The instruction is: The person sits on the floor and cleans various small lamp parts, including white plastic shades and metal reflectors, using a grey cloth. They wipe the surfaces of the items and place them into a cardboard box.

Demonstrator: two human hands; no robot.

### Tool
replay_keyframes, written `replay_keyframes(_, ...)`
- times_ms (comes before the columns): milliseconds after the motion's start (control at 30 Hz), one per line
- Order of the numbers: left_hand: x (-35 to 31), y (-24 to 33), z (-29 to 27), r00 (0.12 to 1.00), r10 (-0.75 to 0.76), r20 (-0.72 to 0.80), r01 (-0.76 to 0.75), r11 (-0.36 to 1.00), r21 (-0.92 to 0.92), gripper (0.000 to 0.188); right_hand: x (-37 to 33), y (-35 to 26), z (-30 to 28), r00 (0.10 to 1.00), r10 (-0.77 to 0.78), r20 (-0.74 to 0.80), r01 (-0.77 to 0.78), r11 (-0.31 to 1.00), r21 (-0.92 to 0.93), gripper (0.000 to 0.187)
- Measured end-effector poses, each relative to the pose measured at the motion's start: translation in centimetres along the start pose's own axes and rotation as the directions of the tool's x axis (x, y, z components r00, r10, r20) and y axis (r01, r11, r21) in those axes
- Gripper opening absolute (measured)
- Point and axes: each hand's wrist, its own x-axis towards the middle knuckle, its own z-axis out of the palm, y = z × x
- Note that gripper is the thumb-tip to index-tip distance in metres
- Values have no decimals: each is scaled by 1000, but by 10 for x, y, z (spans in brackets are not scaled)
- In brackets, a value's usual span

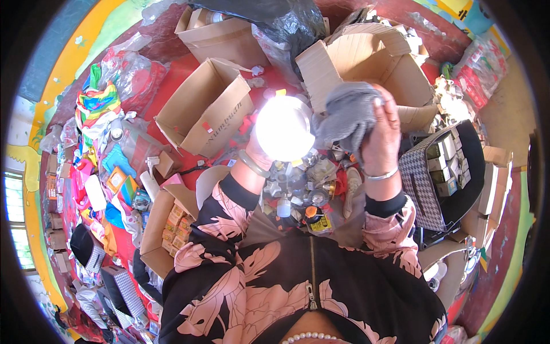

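Observation:
My left hand (256, 150) grips a round white object (284, 128) that glares brightly in the light, held up in front of me. My right hand (382, 133) clutches a grey cloth (346, 114) pressed against the right side of that white object. A pale bangle circles my left wrist and a thin silver one my right. Below my hands lies a heap of small bottles and jars (306, 195) in my lap area.
Open cardboard boxes (206, 109) (366, 60) stand behind my hands. A checked case (427, 180) with small boxes sits at the right. Colourful packets and cloth (100, 109) crowd the left, on a red floor. A carton of small yellow packs (175, 223) lies by my left elbow.

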Motion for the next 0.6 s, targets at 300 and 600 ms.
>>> replay_keyframes(300, 6, -19, -8, 862, 237, -449, -67, 930, 361, 30, -20, 45, 34, 879, -106, 464, 413, 654, -633, 24)
replay_keyframes(600, -1, -8, -7, 932, 172, -320, 4, 876, 482, 31, 5, 4, -12, 908, 289, 302, 111, 528, -842, 19)
